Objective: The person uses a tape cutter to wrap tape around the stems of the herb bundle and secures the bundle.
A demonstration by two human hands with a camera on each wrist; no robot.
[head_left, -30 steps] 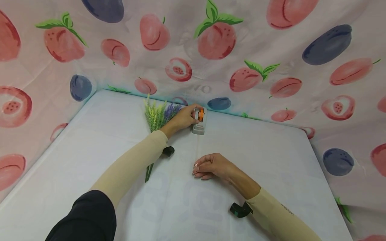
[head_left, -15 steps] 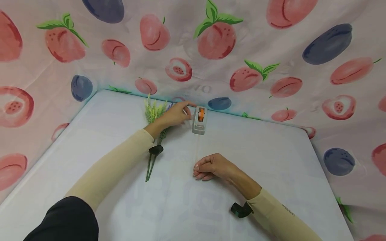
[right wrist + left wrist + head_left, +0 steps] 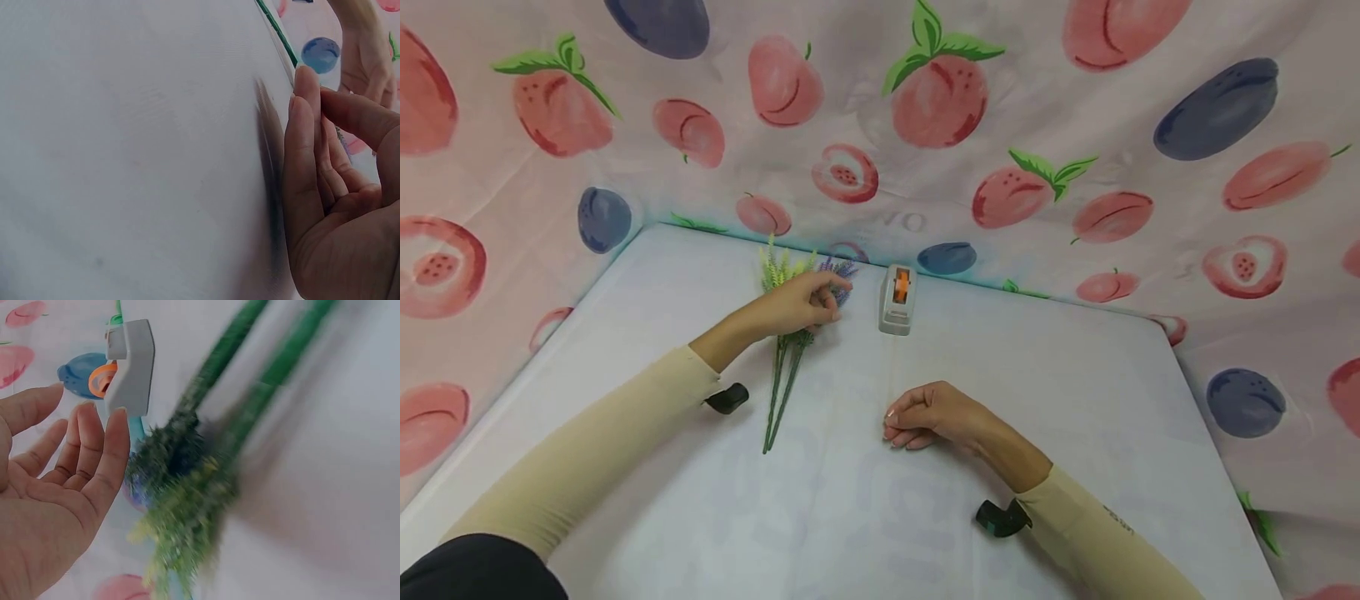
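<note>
Two artificial flower sprigs lie on the white table, one yellow-green [image 3: 772, 268] and one purple [image 3: 845, 268], their green stems [image 3: 785, 392] towards the person. Above them hovers my left hand [image 3: 793, 305], covering part of the blooms, with fingers loosely bent and nothing in its grasp. Right of the flowers stands a grey tape dispenser [image 3: 896, 321] with an orange core, apart from the hand; in the left wrist view, the dispenser [image 3: 139, 365] is just beyond the fingertips. My right hand [image 3: 942, 415] rests on the table, fingers loosely curled, with nothing visible held.
A fruit-print cloth [image 3: 865, 100] hangs behind and along both sides of the table [image 3: 1060, 375]. The dispenser stands near the back edge. Dark wrist cameras are strapped to both forearms, over beige sleeves.
My left hand has let go of the tape dispenser and drawn back to the left, over the flowers. The dispenser stays in place on the table. My right hand has hardly moved.
</note>
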